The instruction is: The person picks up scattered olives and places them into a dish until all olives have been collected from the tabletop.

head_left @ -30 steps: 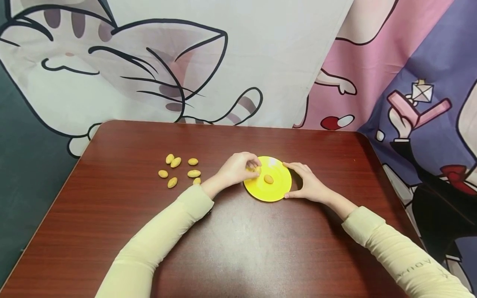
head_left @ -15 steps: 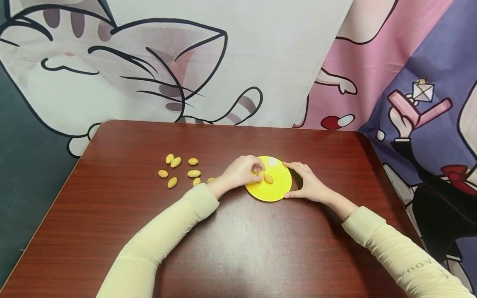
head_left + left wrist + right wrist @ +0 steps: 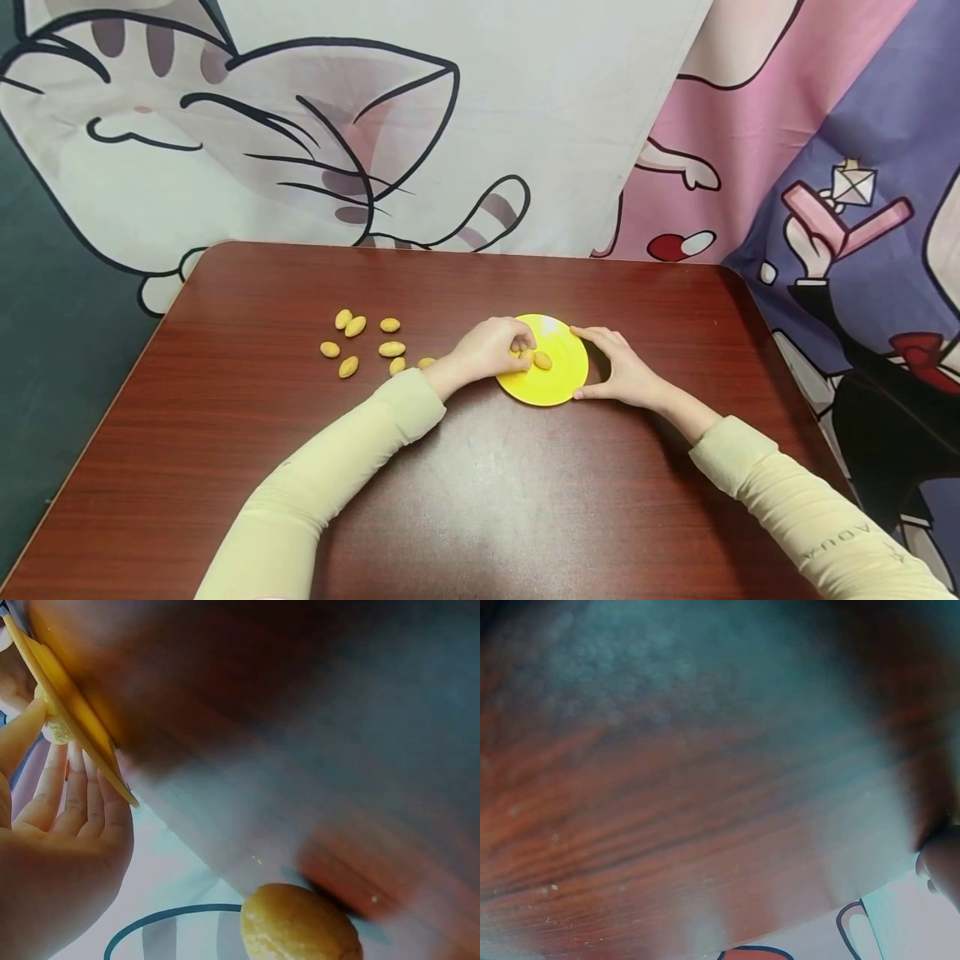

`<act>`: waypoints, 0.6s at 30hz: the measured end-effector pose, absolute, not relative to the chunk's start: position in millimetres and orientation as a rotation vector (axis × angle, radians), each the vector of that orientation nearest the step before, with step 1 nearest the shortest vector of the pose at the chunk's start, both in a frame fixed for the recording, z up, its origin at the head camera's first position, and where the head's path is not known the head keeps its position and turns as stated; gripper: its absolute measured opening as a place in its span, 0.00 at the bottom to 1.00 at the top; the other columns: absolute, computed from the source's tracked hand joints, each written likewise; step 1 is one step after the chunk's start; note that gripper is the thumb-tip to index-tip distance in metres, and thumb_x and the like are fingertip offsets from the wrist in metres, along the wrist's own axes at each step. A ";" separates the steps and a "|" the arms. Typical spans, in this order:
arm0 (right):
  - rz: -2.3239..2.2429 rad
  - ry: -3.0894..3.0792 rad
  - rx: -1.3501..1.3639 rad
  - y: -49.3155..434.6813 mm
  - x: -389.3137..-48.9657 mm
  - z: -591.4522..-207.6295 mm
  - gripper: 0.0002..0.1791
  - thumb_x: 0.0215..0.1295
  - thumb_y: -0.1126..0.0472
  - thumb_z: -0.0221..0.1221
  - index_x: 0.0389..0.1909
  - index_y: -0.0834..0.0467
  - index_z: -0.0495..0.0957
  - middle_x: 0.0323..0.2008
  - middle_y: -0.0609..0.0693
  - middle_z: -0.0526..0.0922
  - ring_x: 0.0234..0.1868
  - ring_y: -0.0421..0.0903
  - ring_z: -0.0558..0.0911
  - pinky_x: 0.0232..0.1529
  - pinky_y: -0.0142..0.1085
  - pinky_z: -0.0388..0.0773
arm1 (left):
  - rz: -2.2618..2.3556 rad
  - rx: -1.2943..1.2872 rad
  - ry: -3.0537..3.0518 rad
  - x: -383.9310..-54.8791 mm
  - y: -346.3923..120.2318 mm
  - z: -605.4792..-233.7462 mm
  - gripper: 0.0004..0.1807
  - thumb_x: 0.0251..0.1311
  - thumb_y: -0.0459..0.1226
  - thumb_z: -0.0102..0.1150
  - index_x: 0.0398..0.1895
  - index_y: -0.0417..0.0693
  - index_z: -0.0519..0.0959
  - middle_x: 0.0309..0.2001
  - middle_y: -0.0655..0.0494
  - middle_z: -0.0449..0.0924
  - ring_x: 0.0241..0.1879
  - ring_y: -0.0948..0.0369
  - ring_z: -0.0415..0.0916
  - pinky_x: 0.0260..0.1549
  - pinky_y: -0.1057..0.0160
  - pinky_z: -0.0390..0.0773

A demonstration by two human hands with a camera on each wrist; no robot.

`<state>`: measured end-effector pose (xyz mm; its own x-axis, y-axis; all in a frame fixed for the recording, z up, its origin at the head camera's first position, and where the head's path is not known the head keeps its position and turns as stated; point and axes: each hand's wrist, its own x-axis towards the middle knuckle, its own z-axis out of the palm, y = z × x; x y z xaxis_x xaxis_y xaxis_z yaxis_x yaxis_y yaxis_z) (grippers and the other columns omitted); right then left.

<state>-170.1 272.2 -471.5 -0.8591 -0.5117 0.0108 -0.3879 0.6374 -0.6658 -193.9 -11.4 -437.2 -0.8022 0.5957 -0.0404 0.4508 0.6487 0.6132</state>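
Note:
The round yellow plate (image 3: 551,387) lies on the brown table. My left hand (image 3: 491,346) is over its left side, thumb and fingers pinching a small yellow oval fruit (image 3: 527,357) low over the plate. In the left wrist view the thumb presses that fruit (image 3: 58,729) beside the tilted-looking plate (image 3: 90,739). Another yellow fruit (image 3: 543,361) sits on the plate right beside the fingertips. My right hand (image 3: 626,371) grips the plate's right rim, thumb at the near side and fingers at the far side. Only a dark sliver of that hand (image 3: 941,862) shows in the right wrist view.
Several more yellow oval fruits (image 3: 392,349) lie scattered on the table (image 3: 480,500) to the left, one (image 3: 426,362) just behind the left wrist. A cloth backdrop (image 3: 562,125) with cartoon pictures hangs along the table's far edge.
My left hand has moved slightly right and nearer over the plate, bringing its fruit next to the one there. A fruit behind the wrist has come into sight. The right hand keeps still.

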 end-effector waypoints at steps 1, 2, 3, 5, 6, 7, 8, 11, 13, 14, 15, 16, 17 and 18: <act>-1.027 2.680 -0.748 272.3 -170.1 -471.6 0.59 0.47 0.54 0.84 0.79 0.60 0.65 0.73 0.63 0.70 0.73 0.63 0.64 0.72 0.65 0.62 | 0.882 0.849 2.632 -193.8 -11.1 -436.8 0.11 0.60 0.35 0.76 0.45 0.45 0.87 0.39 0.52 0.86 0.43 0.57 0.82 0.49 0.61 0.83; -1.030 2.681 -0.754 272.4 -170.1 -471.6 0.59 0.47 0.54 0.84 0.79 0.60 0.65 0.72 0.63 0.71 0.73 0.64 0.64 0.71 0.65 0.62 | 0.882 0.847 2.635 -193.6 -10.9 -436.4 0.11 0.60 0.35 0.76 0.45 0.45 0.87 0.39 0.52 0.86 0.43 0.57 0.82 0.49 0.61 0.83; -1.031 2.683 -0.758 272.3 -170.1 -471.7 0.58 0.47 0.54 0.84 0.79 0.60 0.65 0.72 0.64 0.71 0.73 0.64 0.64 0.71 0.65 0.62 | 0.882 0.846 2.639 -193.4 -10.9 -436.2 0.12 0.60 0.35 0.76 0.45 0.45 0.87 0.39 0.52 0.86 0.43 0.57 0.82 0.49 0.61 0.83; -1.032 2.686 -0.764 272.4 -169.8 -471.6 0.58 0.47 0.54 0.84 0.78 0.61 0.65 0.72 0.64 0.71 0.72 0.64 0.65 0.71 0.65 0.62 | 0.883 0.846 2.643 -193.2 -10.8 -435.6 0.12 0.60 0.35 0.76 0.45 0.45 0.87 0.39 0.52 0.86 0.43 0.57 0.81 0.49 0.61 0.82; -1.034 2.686 -0.763 272.4 -169.8 -471.7 0.58 0.47 0.54 0.84 0.78 0.61 0.65 0.71 0.64 0.71 0.72 0.64 0.64 0.71 0.65 0.62 | 0.885 0.846 2.643 -193.1 -10.9 -435.4 0.12 0.60 0.35 0.76 0.46 0.45 0.87 0.39 0.52 0.86 0.43 0.57 0.81 0.50 0.61 0.82; -1.030 2.688 -0.766 272.4 -169.8 -471.7 0.58 0.47 0.54 0.84 0.78 0.61 0.65 0.71 0.64 0.71 0.72 0.64 0.65 0.71 0.65 0.62 | 0.887 0.847 2.643 -193.1 -11.0 -435.2 0.12 0.60 0.35 0.77 0.46 0.45 0.87 0.39 0.52 0.86 0.43 0.57 0.81 0.50 0.60 0.82; -1.031 2.688 -0.766 272.5 -169.7 -471.7 0.58 0.47 0.54 0.84 0.78 0.61 0.65 0.71 0.64 0.71 0.72 0.64 0.65 0.71 0.65 0.62 | 0.890 0.848 2.643 -193.2 -11.3 -435.3 0.12 0.60 0.35 0.77 0.46 0.45 0.87 0.40 0.52 0.86 0.43 0.57 0.81 0.50 0.60 0.82; -1.028 2.685 -0.758 272.7 -169.6 -471.5 0.58 0.47 0.54 0.84 0.79 0.61 0.65 0.72 0.64 0.71 0.72 0.64 0.64 0.71 0.65 0.62 | 0.921 0.847 2.631 -193.8 -12.8 -434.7 0.13 0.60 0.35 0.76 0.47 0.44 0.87 0.41 0.51 0.87 0.45 0.56 0.82 0.52 0.60 0.83; -1.023 2.683 -0.752 272.7 -169.7 -471.3 0.58 0.47 0.54 0.84 0.79 0.61 0.65 0.72 0.64 0.71 0.73 0.64 0.64 0.71 0.65 0.62 | 0.935 0.846 2.629 -194.5 -15.1 -434.2 0.13 0.61 0.36 0.76 0.47 0.44 0.87 0.42 0.51 0.88 0.46 0.56 0.83 0.53 0.60 0.83; -1.026 2.679 -0.745 272.5 -169.7 -471.1 0.59 0.47 0.54 0.84 0.79 0.60 0.65 0.72 0.63 0.71 0.73 0.64 0.64 0.71 0.65 0.62 | 0.943 0.843 2.628 -194.9 -16.5 -433.7 0.13 0.61 0.37 0.76 0.47 0.44 0.87 0.43 0.50 0.88 0.46 0.56 0.84 0.54 0.60 0.83; -1.024 2.677 -0.739 272.4 -169.8 -470.9 0.59 0.47 0.54 0.84 0.79 0.60 0.64 0.72 0.63 0.70 0.73 0.64 0.64 0.72 0.65 0.62 | 0.949 0.836 2.628 -195.3 -18.2 -432.8 0.14 0.61 0.38 0.76 0.48 0.44 0.87 0.44 0.50 0.88 0.47 0.56 0.84 0.54 0.60 0.83; -1.022 2.676 -0.739 272.3 -170.1 -470.8 0.59 0.47 0.54 0.84 0.79 0.60 0.64 0.72 0.63 0.70 0.73 0.63 0.64 0.72 0.65 0.62 | 0.952 0.830 2.631 -195.8 -20.1 -432.1 0.14 0.62 0.39 0.76 0.48 0.44 0.87 0.44 0.50 0.89 0.47 0.56 0.84 0.55 0.60 0.83; -1.018 2.674 -0.735 272.2 -170.3 -470.7 0.59 0.47 0.54 0.84 0.79 0.60 0.64 0.73 0.63 0.70 0.74 0.63 0.63 0.72 0.65 0.62 | 0.954 0.822 2.635 -196.2 -22.3 -430.9 0.15 0.62 0.39 0.76 0.48 0.43 0.87 0.45 0.50 0.89 0.47 0.56 0.84 0.55 0.60 0.83; -1.018 2.673 -0.732 272.1 -170.6 -470.7 0.59 0.46 0.54 0.84 0.79 0.60 0.64 0.73 0.63 0.70 0.74 0.63 0.63 0.72 0.64 0.62 | 0.954 0.815 2.639 -196.6 -24.7 -429.6 0.15 0.62 0.38 0.76 0.49 0.43 0.87 0.45 0.50 0.89 0.48 0.56 0.84 0.55 0.60 0.83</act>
<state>-170.6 272.1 -470.7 -0.8602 -0.5100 -0.0010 -0.3801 0.6424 -0.6655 -196.6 -24.7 -429.6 -0.8222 0.5689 -0.0168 0.4265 0.6355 0.6436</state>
